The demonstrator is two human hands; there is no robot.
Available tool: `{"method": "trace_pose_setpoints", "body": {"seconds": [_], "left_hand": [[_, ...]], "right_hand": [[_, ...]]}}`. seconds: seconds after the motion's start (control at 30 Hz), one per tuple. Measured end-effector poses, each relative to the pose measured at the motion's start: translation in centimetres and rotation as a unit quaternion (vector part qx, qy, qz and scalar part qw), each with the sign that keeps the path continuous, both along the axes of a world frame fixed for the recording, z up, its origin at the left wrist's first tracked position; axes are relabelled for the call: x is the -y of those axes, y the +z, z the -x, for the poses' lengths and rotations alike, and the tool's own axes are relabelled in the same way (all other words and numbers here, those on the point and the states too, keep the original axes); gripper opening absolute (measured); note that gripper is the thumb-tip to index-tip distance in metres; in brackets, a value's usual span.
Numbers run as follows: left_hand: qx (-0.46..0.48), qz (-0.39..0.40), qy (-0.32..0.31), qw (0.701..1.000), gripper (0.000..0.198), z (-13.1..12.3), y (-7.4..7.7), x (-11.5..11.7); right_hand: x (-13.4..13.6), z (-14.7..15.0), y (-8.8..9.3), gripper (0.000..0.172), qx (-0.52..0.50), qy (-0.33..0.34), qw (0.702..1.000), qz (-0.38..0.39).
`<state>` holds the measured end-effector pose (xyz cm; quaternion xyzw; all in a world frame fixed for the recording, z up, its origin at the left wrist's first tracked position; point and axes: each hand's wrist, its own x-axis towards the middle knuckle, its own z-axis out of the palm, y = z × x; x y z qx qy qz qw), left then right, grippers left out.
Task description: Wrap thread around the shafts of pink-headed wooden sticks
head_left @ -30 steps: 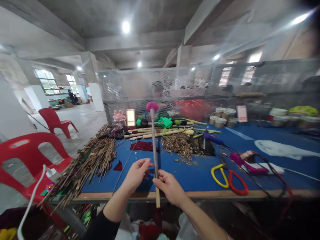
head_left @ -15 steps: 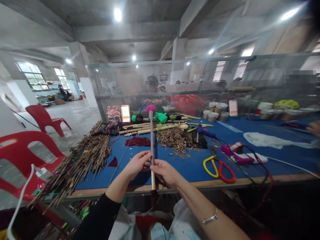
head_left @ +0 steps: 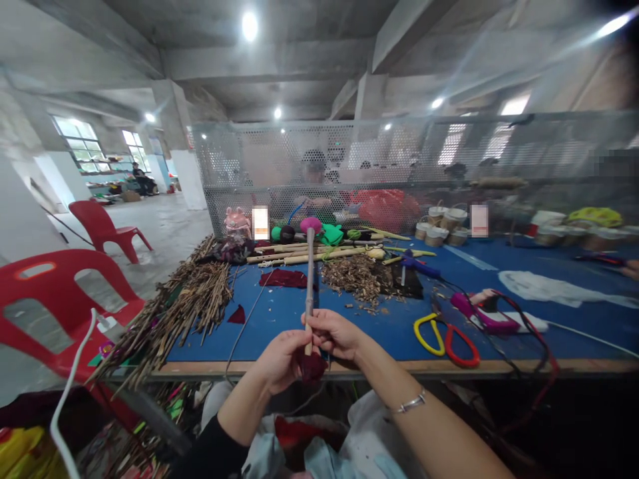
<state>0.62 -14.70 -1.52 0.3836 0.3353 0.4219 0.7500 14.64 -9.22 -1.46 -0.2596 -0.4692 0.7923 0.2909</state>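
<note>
A pale wooden stick (head_left: 310, 273) points away from me over the table's front part, with a magenta ball-shaped head (head_left: 310, 225) at its far end. My right hand (head_left: 335, 334) pinches the stick near its lower end, fingers closed. Just below and to the left, my left hand (head_left: 285, 359) is closed around the stick's near end. A dark red bit of cloth (head_left: 312, 367) bunches at that end between my hands, partly hidden by the fingers.
Scissors (head_left: 446, 340) with yellow and red handles lie right of my hands. Thin twigs (head_left: 194, 303) heap at left, and wood chips (head_left: 357, 276) pile ahead. A glue gun (head_left: 419, 265), cords and a dark red cloth (head_left: 283, 279) are on the blue table. Mesh panel (head_left: 269, 159) stands behind.
The stick and both hands have come lower and nearer to me. My left hand slid down to the near end, where dark red cloth now bunches. The view shifted slightly.
</note>
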Motion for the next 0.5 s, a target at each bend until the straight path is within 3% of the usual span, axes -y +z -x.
{"method": "trace_pose_setpoints", "body": {"seconds": [0.1,0.23,0.3,0.4,0.5], "left_hand": [[-0.063,-0.002,-0.013,0.998,0.036,0.4,0.0,0.0],[-0.205,-0.075,0.001,0.976,0.04,0.8,0.7,-0.5],[-0.185,-0.08,0.001,0.979,0.039,0.7,1.1,-0.5],[-0.069,-0.044,-0.004,0.997,0.035,0.2,1.4,-0.2],[-0.014,-0.008,0.001,1.0,0.036,0.1,1.5,0.1]], "right_hand": [[-0.1,0.6,-0.3,0.03,0.016,-0.016,1.0,-0.014],[-0.3,0.9,-0.1,0.031,0.035,-0.034,0.999,-0.021],[-0.5,0.8,0.2,0.03,0.01,-0.03,0.999,-0.009],[-0.6,0.6,0.5,0.033,-0.029,-0.001,0.999,0.014],[-0.7,0.8,0.3,0.033,-0.038,0.023,0.999,-0.018]]}}
